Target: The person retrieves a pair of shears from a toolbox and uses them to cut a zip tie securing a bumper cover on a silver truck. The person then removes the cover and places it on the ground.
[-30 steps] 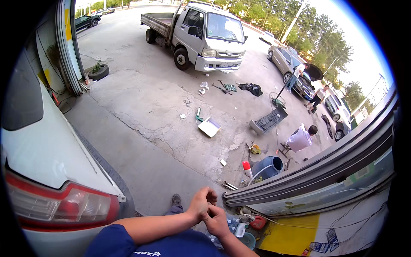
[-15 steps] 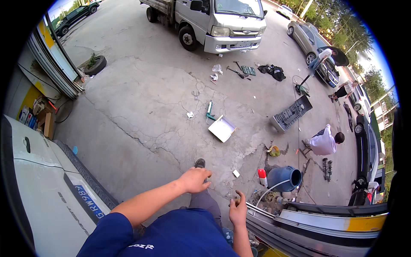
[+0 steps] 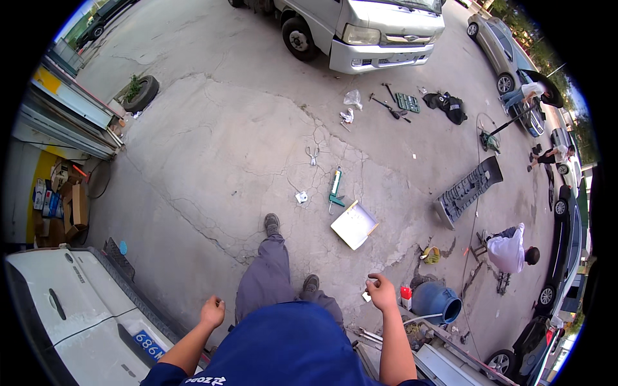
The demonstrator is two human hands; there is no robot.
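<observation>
My left hand [image 3: 212,312] hangs low on the left with its fingers curled in, close to the white vehicle [image 3: 84,309]; whatever is inside, if anything, is hidden. On the right, my right hand [image 3: 382,293] is raised with loosely bent fingers and a gap at the thumb; I see nothing in it. A small pale block [image 3: 366,296] lies on the ground beside that hand. Ahead of my feet lie a green caulking gun [image 3: 335,190], a shallow white box [image 3: 354,226], a small white item [image 3: 301,197] and a forked metal tool [image 3: 312,156]. Neither hand touches these.
A blue barrel [image 3: 432,301] and grey trim panel [image 3: 468,190] stand right. Beyond are a tool case [image 3: 407,103], black bag [image 3: 447,107] and silver truck [image 3: 383,38]. A person in a pale top [image 3: 506,251] sits far right. An old tire [image 3: 143,95] lies left.
My left hand has dropped back from in front of my body to my left side. My right hand has shifted slightly right and forward. One leg has stepped ahead, and the view has moved.
</observation>
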